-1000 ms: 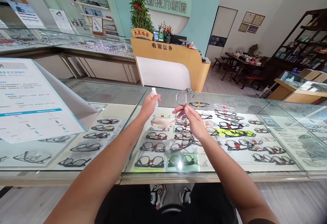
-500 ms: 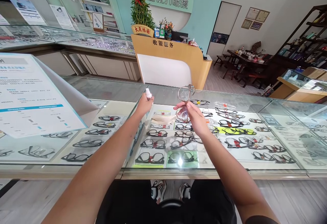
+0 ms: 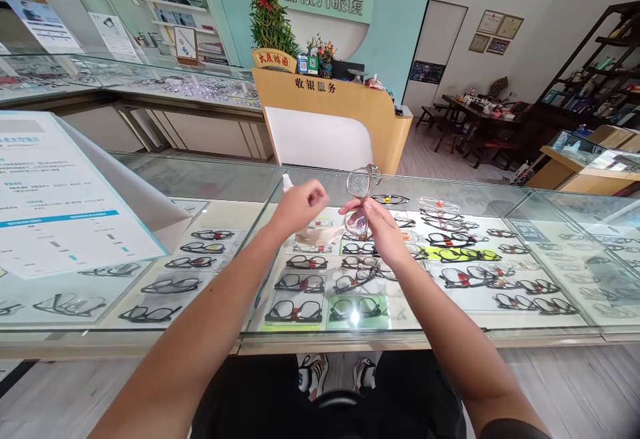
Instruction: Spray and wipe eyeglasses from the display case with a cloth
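In the head view my right hand (image 3: 383, 229) pinches a pair of clear-framed eyeglasses (image 3: 359, 183) at the bridge, holding them on end above the glass counter. My left hand (image 3: 303, 205) is just left of the eyeglasses. Its fingers are loosely curled and a little blurred, with a gap at the thumb and nothing seen in them. Behind the left hand, a small white-capped bottle (image 3: 287, 181) stands on the counter, its lower part hidden. A beige cloth (image 3: 320, 235) lies on the glass below and between my hands.
Rows of eyeglasses (image 3: 301, 283) lie inside the glass display counter (image 3: 220, 172). A printed folded sign (image 3: 55, 185) stands on the left. Beyond the counter are a white chair back (image 3: 320, 139) and a wooden cashier desk (image 3: 390, 125).
My left hand has let go of the white-capped bottle and moved right, toward the eyeglasses. The right hand still holds the eyeglasses in about the same place.
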`<state>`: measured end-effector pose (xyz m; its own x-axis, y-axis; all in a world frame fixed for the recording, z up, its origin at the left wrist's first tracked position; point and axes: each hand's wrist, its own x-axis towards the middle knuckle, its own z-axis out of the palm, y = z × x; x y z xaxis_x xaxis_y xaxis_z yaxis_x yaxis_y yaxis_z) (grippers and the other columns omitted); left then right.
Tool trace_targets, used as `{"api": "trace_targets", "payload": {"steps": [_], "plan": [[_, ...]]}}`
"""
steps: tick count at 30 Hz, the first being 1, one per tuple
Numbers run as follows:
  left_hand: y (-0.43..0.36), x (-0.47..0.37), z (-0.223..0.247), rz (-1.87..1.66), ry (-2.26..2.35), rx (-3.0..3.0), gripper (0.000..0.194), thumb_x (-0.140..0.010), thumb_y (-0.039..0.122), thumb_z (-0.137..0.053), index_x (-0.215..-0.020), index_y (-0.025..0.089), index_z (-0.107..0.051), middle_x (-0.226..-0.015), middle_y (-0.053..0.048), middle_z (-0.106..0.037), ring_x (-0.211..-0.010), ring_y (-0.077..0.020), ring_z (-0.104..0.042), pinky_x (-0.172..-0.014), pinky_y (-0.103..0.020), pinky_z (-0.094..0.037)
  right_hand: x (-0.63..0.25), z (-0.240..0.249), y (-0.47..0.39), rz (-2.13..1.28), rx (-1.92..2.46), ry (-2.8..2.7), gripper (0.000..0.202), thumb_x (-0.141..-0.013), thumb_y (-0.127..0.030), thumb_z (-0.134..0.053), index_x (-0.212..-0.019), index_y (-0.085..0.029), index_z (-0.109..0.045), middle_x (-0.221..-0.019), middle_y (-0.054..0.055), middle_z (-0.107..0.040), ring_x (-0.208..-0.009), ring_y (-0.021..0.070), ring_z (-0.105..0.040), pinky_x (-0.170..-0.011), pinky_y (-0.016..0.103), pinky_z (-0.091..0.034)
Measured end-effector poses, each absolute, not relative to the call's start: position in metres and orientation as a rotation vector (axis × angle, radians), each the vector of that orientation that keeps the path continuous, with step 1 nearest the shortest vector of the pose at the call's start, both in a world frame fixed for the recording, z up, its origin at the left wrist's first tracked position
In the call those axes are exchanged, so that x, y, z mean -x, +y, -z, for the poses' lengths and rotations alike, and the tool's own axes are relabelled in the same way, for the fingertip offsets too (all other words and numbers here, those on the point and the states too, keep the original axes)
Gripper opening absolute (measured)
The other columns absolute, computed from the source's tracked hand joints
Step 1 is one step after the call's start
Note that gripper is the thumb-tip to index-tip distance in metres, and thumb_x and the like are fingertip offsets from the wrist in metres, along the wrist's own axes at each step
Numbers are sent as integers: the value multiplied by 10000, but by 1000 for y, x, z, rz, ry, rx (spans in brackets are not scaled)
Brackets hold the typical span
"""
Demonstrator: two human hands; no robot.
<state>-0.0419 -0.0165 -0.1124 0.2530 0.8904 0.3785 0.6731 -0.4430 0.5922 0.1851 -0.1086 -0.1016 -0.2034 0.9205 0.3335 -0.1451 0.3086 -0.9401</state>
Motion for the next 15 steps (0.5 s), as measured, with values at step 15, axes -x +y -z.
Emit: {"api": "trace_targets", "payload": {"steps": [15], "plan": [[-26, 34, 120, -254, 1257, -2405, 206, -632, 218, -818, -719, 265, -637, -745, 9, -681, -670, -215, -553, -624, -339, -285, -185, 104, -108, -1185, 772, -1406, 441, -1074, -635, -549, -1095, -243, -749, -1161, 80, -780, -940, 221, -624, -699, 326, -447]]}}
